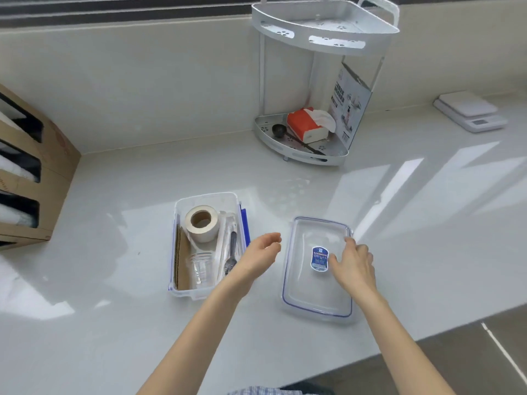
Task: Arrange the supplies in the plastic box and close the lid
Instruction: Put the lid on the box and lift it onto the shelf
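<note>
On the white tabletop point(142, 323) a clear plastic box point(206, 197) with blue trim stands open, left of centre. Inside it a tape roll point(202, 223) leans at the far end, a strip of cardboard point(182, 262) stands along the left wall, a clear cup point(200, 267) lies on its side near the front, and a dark-handled spoon point(231, 256) lies along the right side among clear wrapping. The lid point(308, 297) lies flat on the tabletop just right of the box, apart from it, with a blue label point(319, 258) near its middle. The left hand point(261, 256) hovers between box and lid, just beside the box's right wall, its fingers point(273, 238) loosely curled and holding nothing. The right hand point(353, 266) is over the lid's right half, fingers point(350, 242) spread and reaching toward the far right edge; whether they touch the lid cannot be told. At the back stands a white corner rack point(325, 32), its lower shelf holding a red tissue pack point(306, 125) and a black scoop point(279, 130). A white scale point(470, 111) sits far right, and a cardboard organiser point(54, 143) stands at the left edge.
</note>
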The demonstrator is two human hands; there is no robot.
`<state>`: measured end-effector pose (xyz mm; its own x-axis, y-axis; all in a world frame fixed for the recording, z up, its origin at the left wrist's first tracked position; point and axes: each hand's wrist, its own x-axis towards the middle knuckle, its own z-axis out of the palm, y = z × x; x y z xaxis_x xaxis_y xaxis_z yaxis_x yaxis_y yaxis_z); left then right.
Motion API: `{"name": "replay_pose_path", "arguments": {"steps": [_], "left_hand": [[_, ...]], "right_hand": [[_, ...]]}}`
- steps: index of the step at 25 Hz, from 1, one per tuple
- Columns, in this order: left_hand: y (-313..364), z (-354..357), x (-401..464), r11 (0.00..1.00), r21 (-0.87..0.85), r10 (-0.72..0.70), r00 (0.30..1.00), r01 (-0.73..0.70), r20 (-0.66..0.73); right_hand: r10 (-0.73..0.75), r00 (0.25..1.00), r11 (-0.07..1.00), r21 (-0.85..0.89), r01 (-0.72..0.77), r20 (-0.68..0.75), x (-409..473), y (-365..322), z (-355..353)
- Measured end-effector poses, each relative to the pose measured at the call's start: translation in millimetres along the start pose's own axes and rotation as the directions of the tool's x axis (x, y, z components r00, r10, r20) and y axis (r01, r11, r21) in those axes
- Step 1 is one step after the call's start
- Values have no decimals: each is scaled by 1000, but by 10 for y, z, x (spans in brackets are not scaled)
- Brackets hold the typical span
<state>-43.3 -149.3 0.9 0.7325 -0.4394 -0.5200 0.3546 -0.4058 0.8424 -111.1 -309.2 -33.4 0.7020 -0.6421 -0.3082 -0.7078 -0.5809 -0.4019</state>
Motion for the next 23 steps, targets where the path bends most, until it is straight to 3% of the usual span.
{"name": "replay_pose_path", "arguments": {"steps": [3, 6, 12, 17, 23], "left_hand": [[-72, 193, 35, 980, 165, -113, 993, 107, 27], [-154, 305, 47, 965, 217, -157, 987, 149, 20], [-175, 393, 31, 970, 138, -196, 980, 199, -34], [-193, 334, -48, 992, 49, -116, 991, 119, -64], [-56, 75, -234, 999, 30, 44, 987, -40, -153]], "right_hand": [[73, 997, 997, -32, -73, 5, -31, 227, 36], [106, 994, 994, -40, -105, 26, -32, 339, 81], [60, 998, 998, 29, -60, 12, -74, 368, 146], [15, 999, 976, 218, -7, -32, -14, 275, 8], [-128, 983, 930, 328, 165, -131, 10, -81, -191]]}}
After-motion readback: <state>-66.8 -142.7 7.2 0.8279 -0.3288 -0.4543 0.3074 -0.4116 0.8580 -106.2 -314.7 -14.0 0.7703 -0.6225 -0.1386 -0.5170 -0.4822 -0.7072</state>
